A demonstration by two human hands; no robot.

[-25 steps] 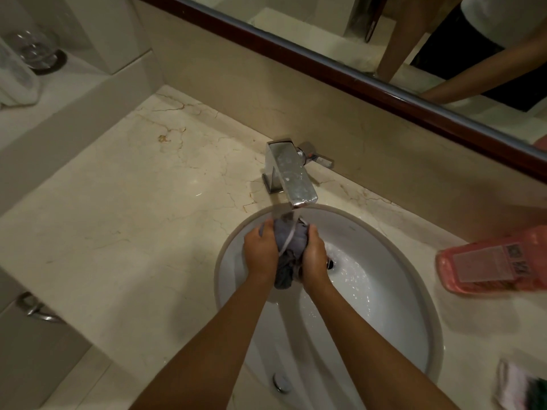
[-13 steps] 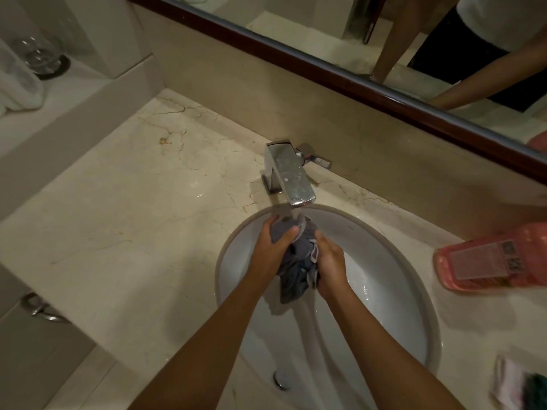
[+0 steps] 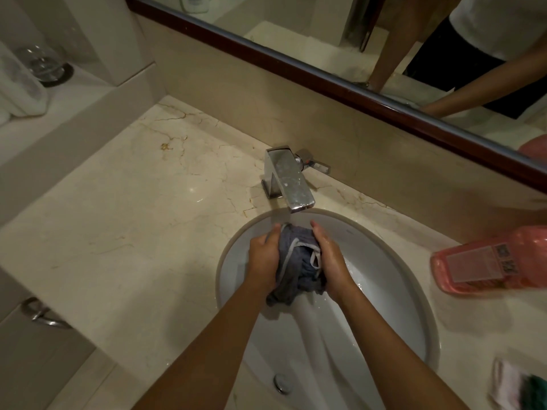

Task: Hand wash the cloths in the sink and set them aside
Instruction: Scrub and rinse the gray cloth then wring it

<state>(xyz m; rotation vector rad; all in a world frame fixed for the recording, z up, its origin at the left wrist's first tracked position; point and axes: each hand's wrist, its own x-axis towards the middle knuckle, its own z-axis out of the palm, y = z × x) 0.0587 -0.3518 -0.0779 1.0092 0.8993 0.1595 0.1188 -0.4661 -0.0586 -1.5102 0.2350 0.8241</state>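
Observation:
A bunched grey cloth with a pale edge strip is held between both hands over the white oval sink, just below the chrome faucet spout. My left hand grips its left side, fingers curled round the fabric. My right hand grips the right side, wet and shiny. The cloth's lower end hangs down into the basin. No water stream is plainly visible from the spout.
A pink liquid bottle lies on its side on the marble counter right of the sink. A white and green cloth lies at the lower right. A mirror runs along the back wall. Glassware stands on the left ledge.
The hands have shifted on the cloth, rubbing it: the left hand drew back from over the top to the left side, and the cloth spread wider between the two hands.

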